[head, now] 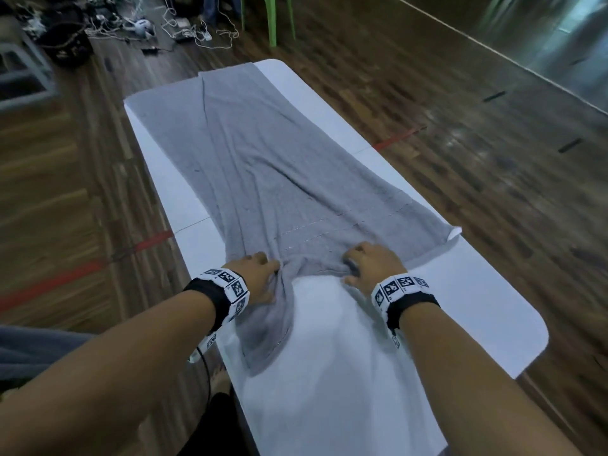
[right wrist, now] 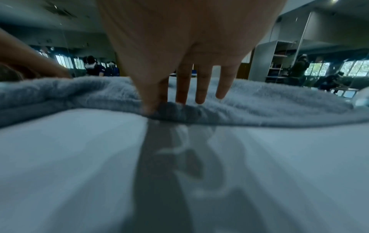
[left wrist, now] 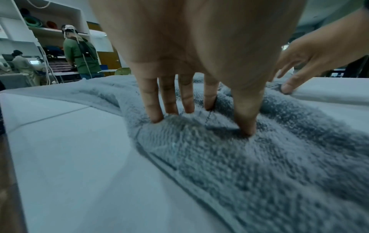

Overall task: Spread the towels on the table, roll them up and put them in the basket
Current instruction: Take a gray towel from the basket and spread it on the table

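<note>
Lying lengthwise along the white table (head: 332, 373), one grey towel (head: 263, 166) covers most of its far part, with the near end bunched and wrinkled under both hands. The near left corner of the towel trails toward the person, past the left wrist. The left hand (head: 255, 278) rests on that bunched near end, its straight fingers (left wrist: 151, 100) and thumb pressing down into the pile. The right hand (head: 371, 263) sits just beside it at the towel's near hem, thumb and first finger pinching the edge while the other fingers (right wrist: 201, 88) reach out straight over the cloth. Two wrist bands with black-and-white markers show, one on each arm. Beyond the table stand a green plastic chair (head: 273, 18) and a tangle of cables (head: 184, 24) on the wooden floor (head: 460, 159).
</note>
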